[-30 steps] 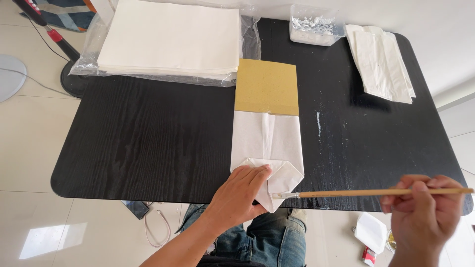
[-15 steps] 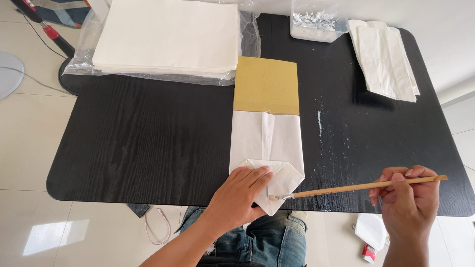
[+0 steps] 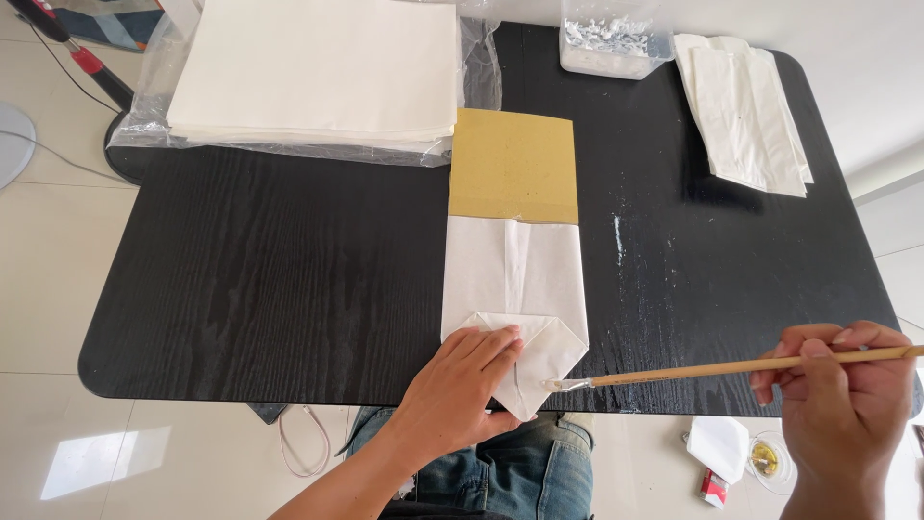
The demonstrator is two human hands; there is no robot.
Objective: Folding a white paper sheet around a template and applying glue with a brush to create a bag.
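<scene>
Your left hand (image 3: 462, 385) presses flat on the folded paper bag (image 3: 515, 289); your right hand (image 3: 842, 404) pinches the brush (image 3: 712, 368). Its wet tip could smear glue onto the bench (image 3: 289, 270).

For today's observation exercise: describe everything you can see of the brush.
The brush is long and thin, with a pale wooden handle and a small whitish tip. It lies nearly level, tip pointing left, over the near edge of the black table. The right hand pinches its far end. The tip touches the folded end of the white paper bag, which the left hand presses flat.
</scene>
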